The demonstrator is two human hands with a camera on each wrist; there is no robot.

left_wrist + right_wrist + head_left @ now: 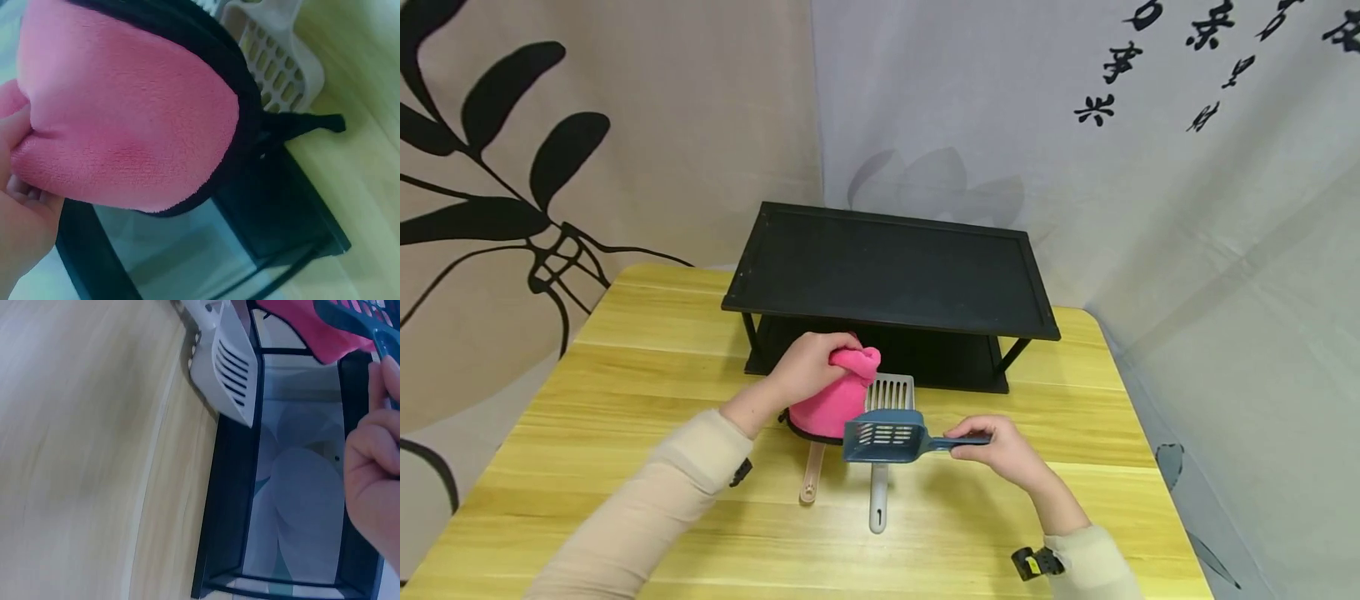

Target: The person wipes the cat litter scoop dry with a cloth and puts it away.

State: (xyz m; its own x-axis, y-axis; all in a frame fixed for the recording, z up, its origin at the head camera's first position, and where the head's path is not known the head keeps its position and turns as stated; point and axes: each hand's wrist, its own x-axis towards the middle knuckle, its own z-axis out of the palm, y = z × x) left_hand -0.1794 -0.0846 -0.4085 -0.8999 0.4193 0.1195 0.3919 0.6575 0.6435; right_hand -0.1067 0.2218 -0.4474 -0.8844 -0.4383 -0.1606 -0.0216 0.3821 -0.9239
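The left hand (808,368) pinches the top of a pink cloth thing (826,410), in front of the black rack (891,271). It hides most of a pale scoop (812,477). The right hand (1002,452) grips a blue scoop (898,452), which covers the gray scoop's (878,500) middle. The right wrist view cuts off the blue scoop.

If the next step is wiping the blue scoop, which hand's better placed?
Left, likely: the left hand grips the pink cloth, near the blue scoop in the head view. The right hand is busy holding that scoop's handle, so it suits steadying.
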